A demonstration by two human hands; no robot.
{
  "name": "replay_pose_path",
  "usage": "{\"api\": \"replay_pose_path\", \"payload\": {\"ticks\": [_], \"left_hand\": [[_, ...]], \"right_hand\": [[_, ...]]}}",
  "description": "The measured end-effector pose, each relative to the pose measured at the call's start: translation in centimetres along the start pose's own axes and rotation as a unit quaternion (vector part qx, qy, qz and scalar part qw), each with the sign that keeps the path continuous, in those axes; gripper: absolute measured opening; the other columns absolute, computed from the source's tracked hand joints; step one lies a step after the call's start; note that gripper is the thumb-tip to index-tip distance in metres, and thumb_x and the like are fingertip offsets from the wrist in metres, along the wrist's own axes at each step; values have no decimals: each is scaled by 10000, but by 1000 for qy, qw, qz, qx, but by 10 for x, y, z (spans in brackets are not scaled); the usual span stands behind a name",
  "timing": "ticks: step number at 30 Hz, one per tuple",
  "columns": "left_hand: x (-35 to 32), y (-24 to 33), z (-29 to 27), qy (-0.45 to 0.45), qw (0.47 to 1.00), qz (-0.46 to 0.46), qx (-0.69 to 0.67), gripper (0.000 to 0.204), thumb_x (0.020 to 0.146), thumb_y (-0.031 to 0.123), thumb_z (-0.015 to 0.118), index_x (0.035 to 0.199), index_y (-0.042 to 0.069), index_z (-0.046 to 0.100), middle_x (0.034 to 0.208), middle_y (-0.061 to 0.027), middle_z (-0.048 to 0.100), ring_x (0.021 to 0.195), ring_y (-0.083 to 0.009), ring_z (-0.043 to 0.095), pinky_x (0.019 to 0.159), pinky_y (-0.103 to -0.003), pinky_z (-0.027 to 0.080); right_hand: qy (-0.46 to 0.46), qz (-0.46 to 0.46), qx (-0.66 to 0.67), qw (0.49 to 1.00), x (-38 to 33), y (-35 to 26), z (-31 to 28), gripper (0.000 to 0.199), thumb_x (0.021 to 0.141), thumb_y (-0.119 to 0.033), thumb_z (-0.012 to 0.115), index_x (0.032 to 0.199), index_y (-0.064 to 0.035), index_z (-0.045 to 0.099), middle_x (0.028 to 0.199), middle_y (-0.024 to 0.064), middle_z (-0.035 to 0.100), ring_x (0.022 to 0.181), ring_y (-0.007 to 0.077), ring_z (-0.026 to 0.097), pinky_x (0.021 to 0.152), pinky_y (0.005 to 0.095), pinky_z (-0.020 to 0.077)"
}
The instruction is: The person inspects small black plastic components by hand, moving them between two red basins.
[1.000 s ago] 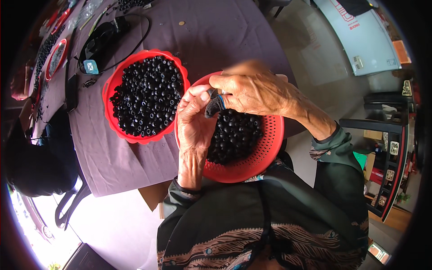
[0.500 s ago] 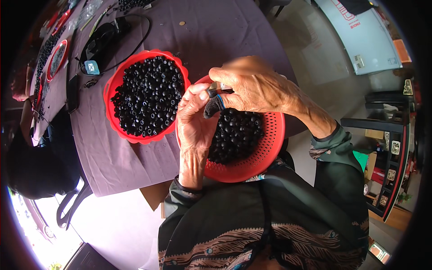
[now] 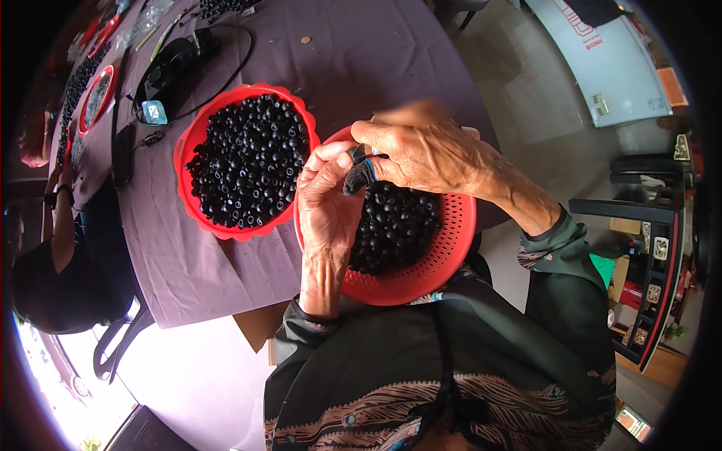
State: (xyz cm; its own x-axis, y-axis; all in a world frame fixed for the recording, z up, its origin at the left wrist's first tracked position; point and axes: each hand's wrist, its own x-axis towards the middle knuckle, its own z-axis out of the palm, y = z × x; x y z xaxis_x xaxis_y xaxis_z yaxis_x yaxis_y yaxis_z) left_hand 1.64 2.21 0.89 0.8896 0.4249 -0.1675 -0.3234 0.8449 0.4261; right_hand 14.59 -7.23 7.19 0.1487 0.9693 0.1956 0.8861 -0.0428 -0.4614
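Over a red perforated plastic basket [image 3: 455, 244], my two hands meet at the fingertips. My left hand [image 3: 329, 199] is closed in a pinch, its thumb and fingers pressed together. Curled in from the right is my right hand [image 3: 436, 156], whose thumb wears a dark knitted finger cover [image 3: 359, 177] with a blue edge. Whatever small piece lies between the fingertips is mostly hidden. Below the hands the basket holds many small round black caps [image 3: 395, 233]. To the left stands a red scalloped bowl [image 3: 183, 199] full of similar black caps [image 3: 244, 161], several showing pale ring-shaped openings.
A purple-grey cloth [image 3: 376, 52] covers the table. Beyond the bowl lie a black strapped device [image 3: 177, 64] with a cable, a light-blue packet [image 3: 154, 113] and a coin-like disc [image 3: 306, 40]. Another person's arm [image 3: 64, 225] shows at far left, near another red-rimmed container [image 3: 110, 79].
My hands shift slightly at the fingertips; the small shiny piece seen between them earlier is now mostly covered. At far left the other person's arm has come into clearer view.
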Motion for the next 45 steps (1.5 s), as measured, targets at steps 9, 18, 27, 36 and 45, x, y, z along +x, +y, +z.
{"api": "replay_pose_path", "payload": {"ticks": [9,18,27,36,45], "left_hand": [[-2,0,12,34,999,-8,-14,149,779,56,629,925,36,611,892,-61,630,823,-141,570,787,-293,446],[1,-1,5,-1,1000,-5,-18,211,767,57,591,973,16,575,949,-104,607,921,-250,592,919,-402,435],[0,0,15,-3,1000,5,-29,146,787,49,622,927,11,610,902,-77,637,833,-151,592,803,-295,461],[2,-1,8,-46,998,15,-51,193,790,56,586,966,-22,581,912,-99,620,881,-207,601,868,-329,466],[-3,0,11,-6,998,-17,-56,84,821,18,583,904,10,593,872,-75,627,850,-165,599,803,-303,467]], "right_hand": [[-8,16,18,1000,3,1,-9,246,675,-103,675,756,-18,459,659,115,567,632,342,574,541,409,434],[-30,21,3,999,4,0,-7,239,694,-115,662,760,-15,455,672,128,568,646,347,576,542,412,433],[-11,20,14,1000,4,0,-10,235,701,-114,658,744,-17,449,679,130,576,644,344,579,545,409,436],[11,-14,-27,999,2,-2,0,244,721,-135,667,756,-26,451,679,124,565,620,333,576,516,393,435],[35,-16,28,999,4,-7,-6,245,704,-89,666,776,-35,438,636,109,554,593,305,583,505,386,448]]}}
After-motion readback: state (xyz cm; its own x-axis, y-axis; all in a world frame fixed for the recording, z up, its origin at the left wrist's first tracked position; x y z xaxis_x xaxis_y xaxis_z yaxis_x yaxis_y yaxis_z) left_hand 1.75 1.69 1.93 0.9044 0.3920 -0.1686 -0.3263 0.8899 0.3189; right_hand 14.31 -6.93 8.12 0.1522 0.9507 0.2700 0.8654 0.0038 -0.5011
